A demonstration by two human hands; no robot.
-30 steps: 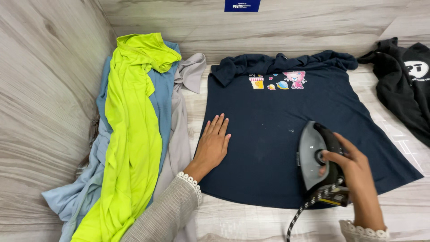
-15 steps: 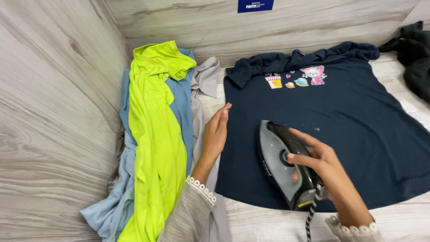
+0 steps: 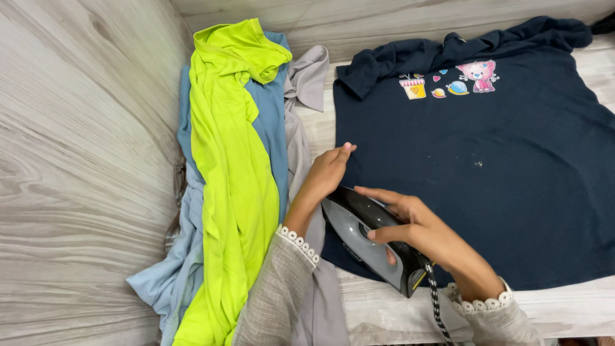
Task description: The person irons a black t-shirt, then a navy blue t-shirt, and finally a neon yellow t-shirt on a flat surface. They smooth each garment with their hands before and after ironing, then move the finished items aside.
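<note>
Navy T-shirt with cartoon prints lies flat on the wood-grain bench; the right hand grips the handle of a black-and-grey iron at the shirt's lower left corner; the left hand, fingers curled, pinches the shirt's left edge; beside it lie neon-green, blue and grey garments.

Lay in a heap left of the work: a lime-green garment on top, over a light-blue garment and a grey garment. Rested on a pale wood-grain counter, beside a matching wall panel.
</note>
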